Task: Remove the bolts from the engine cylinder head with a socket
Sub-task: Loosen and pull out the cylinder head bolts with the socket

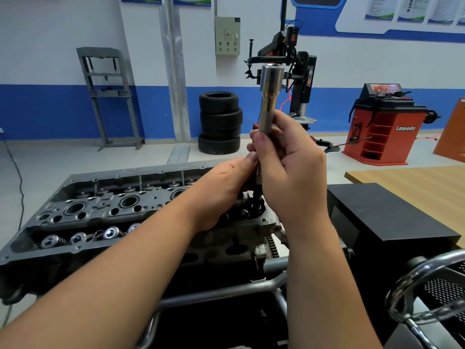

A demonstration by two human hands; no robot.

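Bolts were what we were after, and one dark bolt point(257, 197) hung from the lower end of the long polished steel socket point(270, 96), just above the right end of the grey cast-metal cylinder head point(105, 207) that filled the lower left of the frame. We held the socket upright at centre frame. Our right hand point(289, 167) was wrapped round its lower shaft, and our left hand point(226, 187) pinched the bolt shank just below it; whether the bolt tip had left its hole we could not tell, since our fingers covered it.

To do this step well, we judged we should keep the socket vertical, steady it with the right hand, and draw the bolt straight down and out with the left, so it would not drop into the head's open bores.

Beyond stood a stack of black tyres point(219, 122), and a red wheel balancer point(382, 129) at right.
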